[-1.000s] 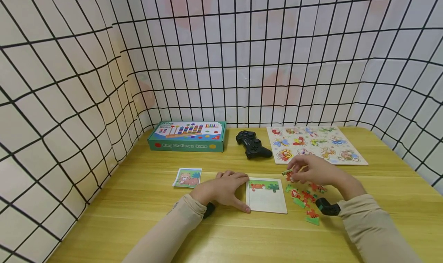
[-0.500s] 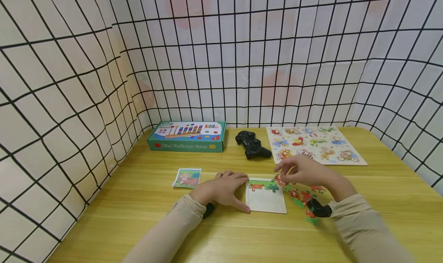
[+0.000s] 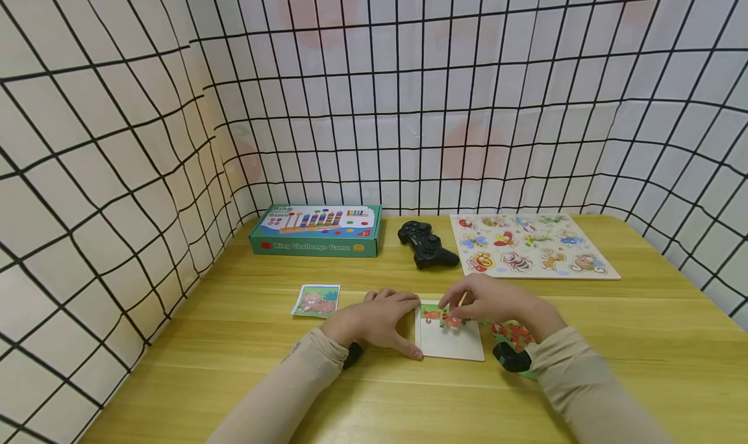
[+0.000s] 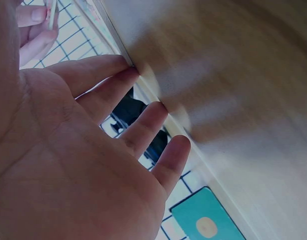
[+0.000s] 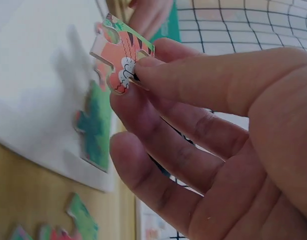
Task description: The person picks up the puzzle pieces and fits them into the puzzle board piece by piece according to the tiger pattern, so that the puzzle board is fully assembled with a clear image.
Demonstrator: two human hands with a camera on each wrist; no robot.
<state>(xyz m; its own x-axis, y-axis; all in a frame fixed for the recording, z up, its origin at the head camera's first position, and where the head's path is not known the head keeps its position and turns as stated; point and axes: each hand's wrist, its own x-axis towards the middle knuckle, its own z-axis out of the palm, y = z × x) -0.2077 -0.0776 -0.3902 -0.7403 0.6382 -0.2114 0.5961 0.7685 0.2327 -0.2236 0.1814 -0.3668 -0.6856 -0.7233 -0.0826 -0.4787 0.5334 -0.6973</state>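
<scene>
My right hand (image 3: 491,299) pinches an orange, tiger-striped puzzle piece (image 5: 126,57) between thumb and fingers, over the upper part of the white puzzle board (image 3: 450,345). In the right wrist view, the held piece is tilted and shows part of an animal's face; a green piece (image 5: 97,127) lies on the board beyond it. At the board's top left an orange piece (image 3: 430,315) shows. My left hand (image 3: 376,320) rests beside the board's left edge, fingers extended and thumb at its lower corner. Several loose puzzle pieces (image 3: 517,333) lie right of the board, partly hidden by my right wrist.
A small picture card (image 3: 318,301) lies left of my left hand. Farther back are a green game box (image 3: 315,246), a black game controller (image 3: 428,244) and a large animal board (image 3: 534,246). Black netting (image 3: 421,139) borders the wooden table (image 3: 386,398).
My right hand has carried the puzzle piece left, from above the loose pieces to over the board. My left hand has stayed in place.
</scene>
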